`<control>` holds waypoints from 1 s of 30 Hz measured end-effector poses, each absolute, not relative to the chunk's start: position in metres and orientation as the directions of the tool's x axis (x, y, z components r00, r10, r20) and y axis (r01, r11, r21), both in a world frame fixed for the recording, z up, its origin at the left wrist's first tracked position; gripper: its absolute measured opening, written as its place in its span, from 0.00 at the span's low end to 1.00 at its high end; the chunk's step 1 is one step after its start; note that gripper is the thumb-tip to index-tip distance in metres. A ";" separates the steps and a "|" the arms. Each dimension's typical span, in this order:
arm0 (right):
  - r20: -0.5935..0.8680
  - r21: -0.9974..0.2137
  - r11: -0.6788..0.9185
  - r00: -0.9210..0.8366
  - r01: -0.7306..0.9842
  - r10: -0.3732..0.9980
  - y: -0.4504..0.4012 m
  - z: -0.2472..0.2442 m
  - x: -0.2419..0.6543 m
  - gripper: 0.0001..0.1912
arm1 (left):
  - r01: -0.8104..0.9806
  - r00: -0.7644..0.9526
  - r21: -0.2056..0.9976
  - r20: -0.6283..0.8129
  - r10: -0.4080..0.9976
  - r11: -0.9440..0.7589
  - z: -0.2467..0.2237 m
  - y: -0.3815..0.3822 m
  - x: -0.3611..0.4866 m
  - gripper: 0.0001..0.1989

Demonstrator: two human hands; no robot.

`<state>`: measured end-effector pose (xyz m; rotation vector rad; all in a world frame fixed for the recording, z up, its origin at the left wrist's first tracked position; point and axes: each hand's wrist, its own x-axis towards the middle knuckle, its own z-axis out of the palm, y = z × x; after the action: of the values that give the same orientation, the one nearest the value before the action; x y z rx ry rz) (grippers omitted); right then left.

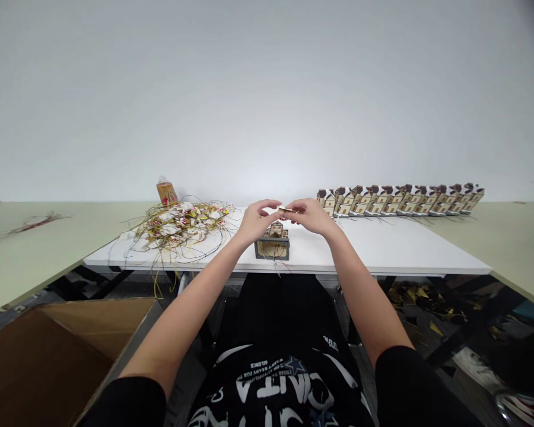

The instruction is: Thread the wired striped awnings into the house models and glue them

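Above a small model house (272, 246) with a dark frame, both hands meet over the white table (369, 243). Between my left hand (258, 220) and my right hand (309, 216) is a small pale, flat piece (285, 209), pinched by the fingers of both. The house stands near the table's front edge, with thin red and white wires hanging from its front. My hands partly hide its top.
A tangled heap of wired pieces (182, 222) lies on the left, with an orange bottle (166, 192) behind it. Several model houses (396, 200) stand in a row at the back right. An open cardboard box (71, 350) is at the lower left.
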<state>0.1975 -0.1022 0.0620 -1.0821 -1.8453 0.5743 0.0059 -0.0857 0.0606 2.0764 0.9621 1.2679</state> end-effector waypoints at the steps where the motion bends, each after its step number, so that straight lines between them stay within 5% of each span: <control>1: 0.461 -0.753 0.506 -0.211 0.421 0.862 -0.101 0.060 0.199 0.11 | 0.344 0.260 0.723 0.540 0.800 -0.599 0.057 -0.095 0.003 0.21; 15: 0.367 -0.915 0.351 0.047 0.198 0.929 -0.097 0.051 0.208 0.14 | 0.795 0.269 0.478 0.273 0.924 -0.373 -0.029 -0.140 0.025 0.10; 23: 0.321 -0.942 0.300 0.139 0.154 0.937 -0.095 0.041 0.207 0.14 | 0.845 0.273 0.387 0.280 0.921 -0.368 -0.026 -0.156 0.017 0.13; 30: 0.236 -0.963 0.215 0.123 0.164 0.964 -0.097 0.018 0.204 0.19 | 0.840 0.307 0.377 0.259 0.916 -0.389 0.003 -0.192 -0.071 0.11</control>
<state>0.2042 -0.0971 0.0182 -1.2074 -1.3089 0.8626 -0.0714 -0.1920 0.0033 2.3965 1.6279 0.6535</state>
